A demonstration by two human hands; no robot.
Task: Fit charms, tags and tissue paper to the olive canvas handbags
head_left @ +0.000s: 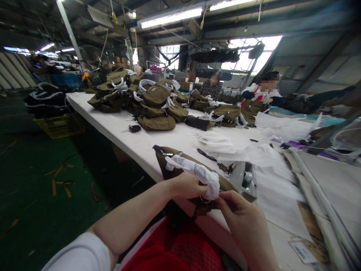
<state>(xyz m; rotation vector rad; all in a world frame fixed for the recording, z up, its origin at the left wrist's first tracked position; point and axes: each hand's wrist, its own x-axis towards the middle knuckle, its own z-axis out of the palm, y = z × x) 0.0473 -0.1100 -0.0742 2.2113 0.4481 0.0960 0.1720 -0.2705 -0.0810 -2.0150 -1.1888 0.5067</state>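
Observation:
An olive handbag point(166, 162) lies at the near edge of the white table, its handle point(201, 171) wrapped in white paper. My left hand point(190, 185) is closed around the near end of that wrapped handle, with its fingertips partly hidden. Close to the same end, my right hand point(239, 209) pinches at the lower edge of the wrapping with thumb and forefinger. What lies between those fingertips is too small to make out. Below both hands hangs a dark brown patterned piece point(202, 209), by the bag's side.
Several olive bags point(155, 96) with wrapped handles are heaped farther back on the table point(113, 126). White paper sheets point(270, 177) spread to the right, beside a small box point(249, 180). A yellow crate point(60, 126) stands on the floor at left. Two people work across the table.

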